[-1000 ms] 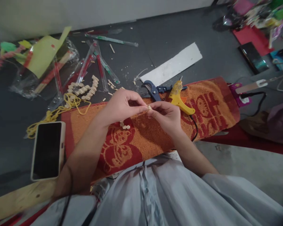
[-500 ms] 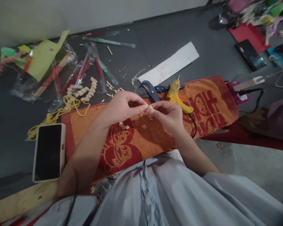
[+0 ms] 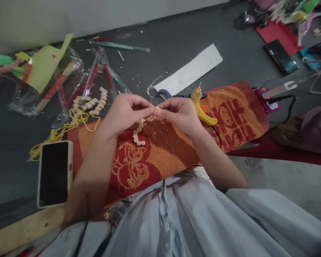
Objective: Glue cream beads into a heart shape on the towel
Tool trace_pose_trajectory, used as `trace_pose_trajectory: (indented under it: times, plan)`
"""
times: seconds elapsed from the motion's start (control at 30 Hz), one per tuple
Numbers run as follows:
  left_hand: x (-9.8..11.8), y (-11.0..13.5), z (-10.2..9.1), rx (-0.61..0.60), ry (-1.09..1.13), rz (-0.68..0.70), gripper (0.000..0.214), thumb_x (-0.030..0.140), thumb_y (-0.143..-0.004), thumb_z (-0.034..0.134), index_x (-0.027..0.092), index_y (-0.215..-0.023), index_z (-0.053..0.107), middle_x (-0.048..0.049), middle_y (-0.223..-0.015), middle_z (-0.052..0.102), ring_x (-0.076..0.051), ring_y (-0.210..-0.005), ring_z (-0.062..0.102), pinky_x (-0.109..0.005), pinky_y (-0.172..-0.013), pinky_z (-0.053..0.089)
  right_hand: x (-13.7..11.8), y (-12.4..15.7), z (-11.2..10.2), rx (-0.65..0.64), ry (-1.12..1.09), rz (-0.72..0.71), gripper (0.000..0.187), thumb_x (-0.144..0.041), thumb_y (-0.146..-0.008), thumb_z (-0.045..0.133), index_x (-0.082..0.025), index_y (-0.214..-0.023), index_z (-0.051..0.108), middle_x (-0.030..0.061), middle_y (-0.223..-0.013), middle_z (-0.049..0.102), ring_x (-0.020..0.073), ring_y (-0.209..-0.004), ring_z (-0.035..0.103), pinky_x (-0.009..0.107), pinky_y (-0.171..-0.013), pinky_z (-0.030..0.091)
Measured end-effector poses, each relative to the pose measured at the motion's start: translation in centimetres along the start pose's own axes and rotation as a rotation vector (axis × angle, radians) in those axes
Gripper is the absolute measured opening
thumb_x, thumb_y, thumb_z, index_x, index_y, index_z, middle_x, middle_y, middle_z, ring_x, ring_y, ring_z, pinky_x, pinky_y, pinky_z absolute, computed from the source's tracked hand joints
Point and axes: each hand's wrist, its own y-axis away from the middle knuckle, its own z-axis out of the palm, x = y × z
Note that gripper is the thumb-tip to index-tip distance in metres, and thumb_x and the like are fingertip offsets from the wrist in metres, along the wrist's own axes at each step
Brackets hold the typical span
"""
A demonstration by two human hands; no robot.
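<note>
My left hand [image 3: 123, 112] and my right hand [image 3: 180, 112] meet over an orange and red towel [image 3: 173, 153]. Both are closed in a pinch on one small pale wooden piece [image 3: 157, 110], mostly covered by the fingertips. Just below my left fingers, a curved strip of joined little wooden pieces [image 3: 136, 137] lies on the towel. To the right of my right hand rests a yellow glue gun [image 3: 207, 116]. A dark blue cutter [image 3: 164, 94] lies behind that hand, partly hidden by it.
More wooden strips [image 3: 99, 101] and yellow cord [image 3: 55, 137] lie at the left, above a phone [image 3: 55, 173]. Plastic-wrapped sticks [image 3: 95, 71] and a white board [image 3: 191, 69] are farther back. A second dark phone [image 3: 280, 57] sits at the right, near a purple plug box [image 3: 267, 100].
Both hands have shifted left and slightly up together, still pinching the small piece. More of the curved wooden strip now shows, while the cutter is more covered by my right hand.
</note>
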Motion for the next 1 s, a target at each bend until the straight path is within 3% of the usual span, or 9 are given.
trace_pose_trajectory:
  times: [0.23,0.47,0.67,0.9,1.0]
  plan:
    - [-0.2,0.0,-0.1,0.091,-0.129,0.026,0.018,0.032,-0.076,0.071,0.015,-0.082,0.074,-0.0023,-0.068,0.070,-0.013,-0.064,0.065,-0.024,-0.061,0.051,0.2,-1.2,0.3,-0.050,0.032,-0.024,0.044,-0.055,-0.064,0.085,-0.016,-0.077,0.071,0.0001,-0.066,0.065,0.0097,-0.056,0.058,0.025,-0.054,0.052]
    - [0.7,0.3,1.4,0.186,-0.210,0.050,0.013,0.027,-0.075,0.065,0.015,-0.074,0.071,-0.0012,-0.066,0.069,-0.011,-0.059,0.060,-0.021,-0.055,0.047,0.6,-0.8,-0.1,-0.005,0.030,-0.019,0.044,-0.056,-0.064,0.085,-0.016,-0.078,0.070,-0.0003,-0.066,0.065,0.0097,-0.060,0.059,0.026,-0.058,0.053]
    - [1.6,1.2,2.5,0.276,-0.334,0.082,0.009,0.025,-0.072,0.064,0.017,-0.070,0.068,-0.0008,-0.069,0.070,-0.011,-0.062,0.060,-0.022,-0.059,0.047,0.4,-0.2,-0.2,0.009,0.039,-0.083,0.040,-0.052,-0.066,0.085,-0.016,-0.078,0.072,-0.0001,-0.067,0.066,0.0098,-0.061,0.060,0.025,-0.058,0.051]
    - [2.2,1.2,1.5,0.058,-0.091,0.043,0.017,0.027,-0.081,0.060,0.015,-0.079,0.072,-0.0019,-0.066,0.070,-0.011,-0.060,0.062,-0.021,-0.058,0.050,0.1,1.1,-0.7,0.038,-0.006,-0.078,0.038,-0.052,-0.068,0.084,-0.017,-0.079,0.073,0.0003,-0.069,0.068,0.0100,-0.060,0.061,0.025,-0.058,0.054]
    - [2.4,1.2,1.4,0.024,-0.065,0.041,0.018,0.028,-0.082,0.061,0.015,-0.079,0.073,-0.0030,-0.068,0.071,-0.012,-0.063,0.064,-0.021,-0.059,0.051,0.2,1.4,-0.8,0.061,-0.006,-0.065,0.038,-0.053,-0.068,0.083,-0.017,-0.079,0.074,0.0004,-0.069,0.069,0.0100,-0.060,0.061,0.025,-0.056,0.054]
